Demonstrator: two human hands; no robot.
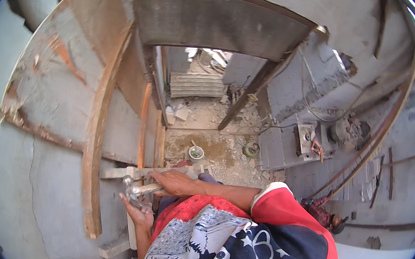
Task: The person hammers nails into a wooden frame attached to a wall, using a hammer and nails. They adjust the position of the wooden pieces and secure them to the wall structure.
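Note:
My right hand (174, 181) is closed around the handle of a claw hammer (132, 191), just in front of my body at the lower left. Below the hammer's metal head is my left hand (140, 216), palm up with fingers partly stretched out. The claw side hangs over that palm; I cannot tell whether it touches. A short pale wooden piece (115, 173) sticks out beside the hammer head. Left of both hands stands a long rough wooden beam (97, 136), against a large worn panel (57, 90).
Far below, a white bucket (196, 152) and a rounded greenish container (251, 150) stand on the rubble-strewn floor (223, 166). A dark doorframe (244, 100) rises ahead. At right are an orange-handled tool (317, 149), a curved pole (383, 133) and another person (320, 215).

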